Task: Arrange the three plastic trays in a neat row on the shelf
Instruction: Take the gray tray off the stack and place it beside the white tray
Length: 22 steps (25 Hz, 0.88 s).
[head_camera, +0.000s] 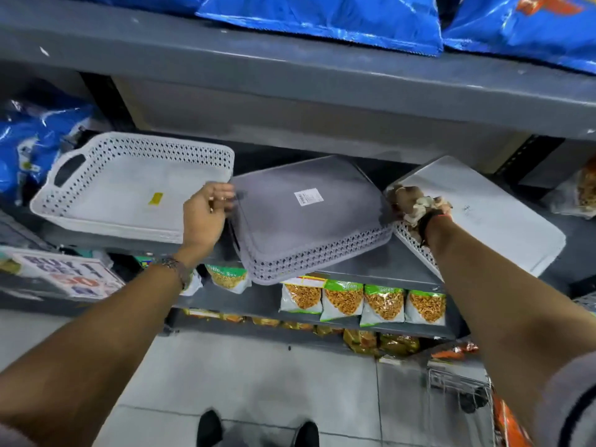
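Observation:
Three plastic trays lie on the grey shelf point(371, 266). A white lattice-walled tray point(122, 188) sits upright at the left. A grey tray point(290, 221) lies upside down in the middle, skewed and jutting over the shelf's front edge. A white tray point(503, 214) lies upside down at the right, also skewed. My left hand point(206, 211) grips the grey tray's left end. My right hand point(412, 204) holds the grey tray's right end, where it meets the right white tray's corner.
Blue bags point(35, 140) crowd the shelf's left end and fill the shelf above point(322, 17). Snack packets point(364, 301) line the lower shelf. A sale sign point(64, 275) hangs at the left. A wire trolley point(461, 388) stands on the floor at the right.

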### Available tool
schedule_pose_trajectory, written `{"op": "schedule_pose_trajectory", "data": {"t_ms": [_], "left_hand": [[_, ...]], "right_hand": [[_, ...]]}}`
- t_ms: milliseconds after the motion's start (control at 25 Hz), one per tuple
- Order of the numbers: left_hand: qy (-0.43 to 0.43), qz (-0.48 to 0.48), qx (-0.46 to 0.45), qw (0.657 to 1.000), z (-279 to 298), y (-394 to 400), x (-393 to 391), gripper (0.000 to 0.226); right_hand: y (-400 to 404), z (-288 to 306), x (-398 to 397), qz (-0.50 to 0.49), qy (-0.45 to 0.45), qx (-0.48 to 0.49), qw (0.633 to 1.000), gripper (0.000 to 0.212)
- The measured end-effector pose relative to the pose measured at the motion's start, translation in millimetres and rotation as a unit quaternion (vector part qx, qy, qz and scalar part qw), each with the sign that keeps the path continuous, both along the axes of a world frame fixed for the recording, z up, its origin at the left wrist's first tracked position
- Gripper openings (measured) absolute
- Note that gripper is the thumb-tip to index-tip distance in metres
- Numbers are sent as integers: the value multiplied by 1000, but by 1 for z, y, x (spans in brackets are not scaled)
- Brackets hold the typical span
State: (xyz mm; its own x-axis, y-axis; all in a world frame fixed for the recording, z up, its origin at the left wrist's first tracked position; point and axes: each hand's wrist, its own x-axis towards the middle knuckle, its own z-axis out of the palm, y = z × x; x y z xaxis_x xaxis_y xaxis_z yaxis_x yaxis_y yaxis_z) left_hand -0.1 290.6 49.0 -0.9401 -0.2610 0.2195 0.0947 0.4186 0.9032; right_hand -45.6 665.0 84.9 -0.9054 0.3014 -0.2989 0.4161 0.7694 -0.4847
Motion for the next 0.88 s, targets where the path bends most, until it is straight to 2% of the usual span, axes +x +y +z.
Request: {"op": "schedule_pose_trajectory", "data": {"t_ms": [80,160,280,320,400,440,520,560,600,680,720,800,840,880], "left_hand": [[-42,-16,9,999,-2,12,22,37],[-65,-3,20,998,-5,17,36,43],[-121,58,33,990,-28,15,42,35],[-156,57,15,986,-39,10,40,29],[-241,19,-53,969,-65,-2,38,31],[-282,-10,-101,954,-75,-7,39,35],[-303,-51,-176,935,-115,-20,32,39],[-295,-54,-194,934,-117,-17,33,43],[-280,-55,-195,938,-119,-17,33,43],[-234,-55,-202,949,-101,-14,41,42],[-213,-50,-197,956,-83,-9,49,43],[-168,-78,-170,968,-62,-6,58,52],[-148,-79,-159,973,-53,-6,60,58],[-139,-71,-141,978,-45,-4,61,60]], "right_hand": [[-4,0,-2,-16,-9,-33,999,67],[4,-16,-13,-15,-22,-51,998,80],[36,-80,-42,-22,-24,-66,997,115],[39,-83,-38,-8,-13,-67,998,114],[45,-91,-38,-22,-18,-104,994,91],[36,-77,-25,-51,-28,-152,987,75],[19,-45,2,-97,-20,-214,972,56],[15,-37,9,-92,-13,-215,972,52],[13,-30,16,-102,1,-275,956,48],[14,-22,29,-104,23,-300,948,45],[14,-15,38,-99,28,-310,945,48],[23,-12,42,-113,91,-405,903,67],[27,-6,47,-106,87,-435,890,68],[33,-6,44,-93,85,-445,886,58]]}}
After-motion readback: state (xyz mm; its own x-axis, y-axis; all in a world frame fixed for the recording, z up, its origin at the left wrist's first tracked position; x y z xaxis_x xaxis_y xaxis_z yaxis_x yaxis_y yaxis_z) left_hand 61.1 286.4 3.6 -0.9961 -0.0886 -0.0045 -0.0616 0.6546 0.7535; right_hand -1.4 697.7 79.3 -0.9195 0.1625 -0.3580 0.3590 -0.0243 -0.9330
